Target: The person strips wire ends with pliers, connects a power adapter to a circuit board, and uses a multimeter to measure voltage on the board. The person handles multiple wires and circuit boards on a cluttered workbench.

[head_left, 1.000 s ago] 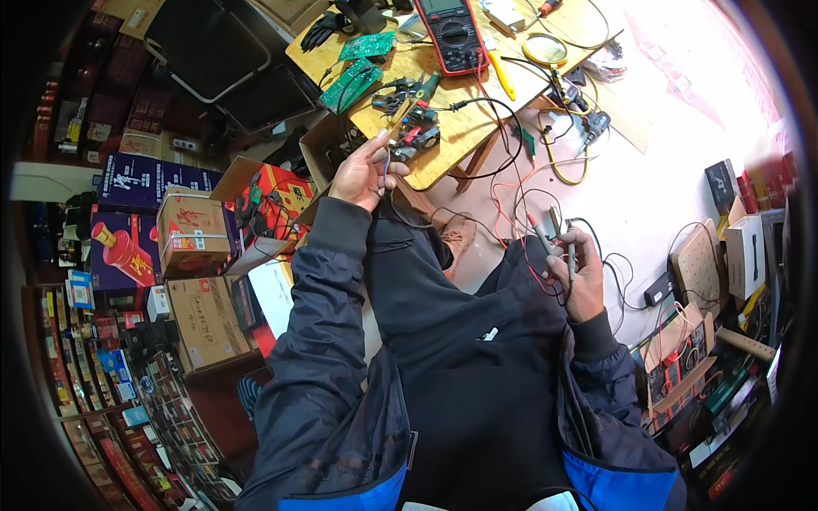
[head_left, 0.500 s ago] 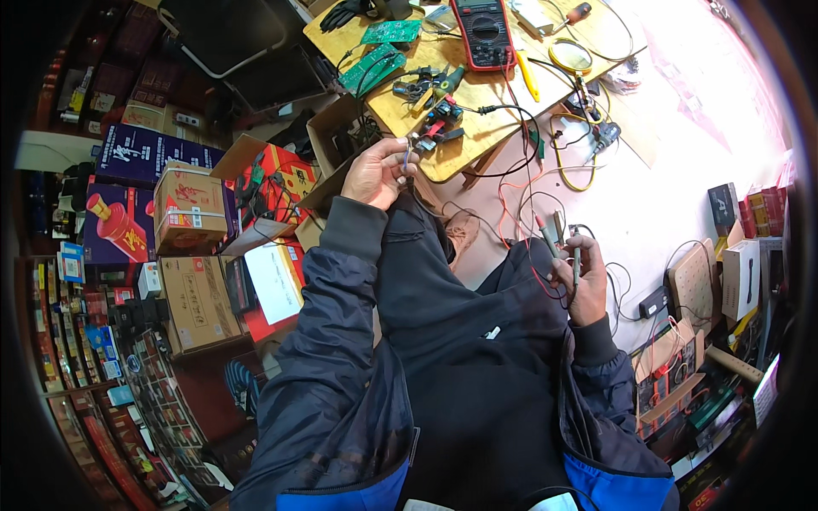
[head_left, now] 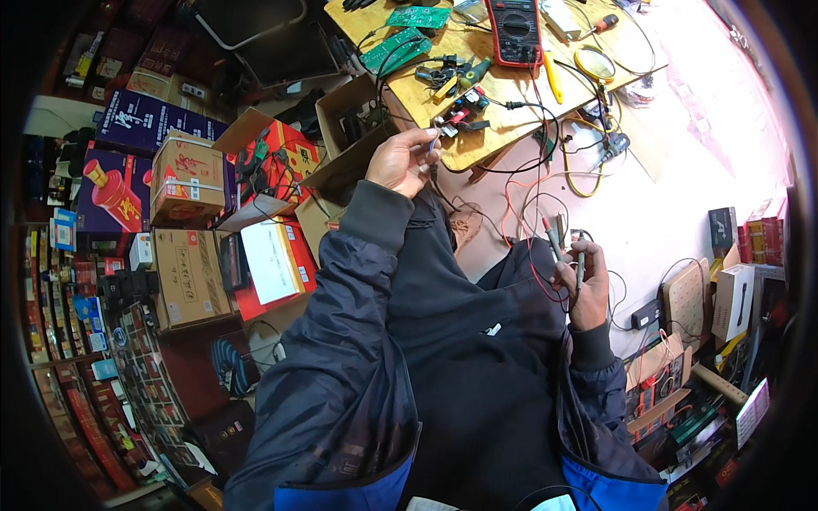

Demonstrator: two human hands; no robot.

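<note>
My left hand (head_left: 404,163) is closed beside the near corner of the yellow work table (head_left: 503,136). Its fingertips pinch a small cable end (head_left: 432,146) with a bluish wire; the fingers hide part of it. Over my right thigh, my right hand (head_left: 586,288) is closed around slim multimeter probes (head_left: 554,234), with thin red and black leads trailing from them toward the table. On the tabletop lies a red and black multimeter (head_left: 515,34). Closest to my left fingers is a jumble of small connectors and clips (head_left: 464,111).
Green circuit boards (head_left: 396,49), a yellow pen-like tool (head_left: 554,78) and a magnifying glass (head_left: 595,63) are on the table. An open carton (head_left: 351,115) stands left of it. Stacked boxes (head_left: 192,272) fill the left. A black power adapter (head_left: 646,313) lies at right.
The whole view has shifted, with table and boxes sliding right or upward in it. My left hand sits slightly nearer the table corner. The right hand keeps its hold on the probes.
</note>
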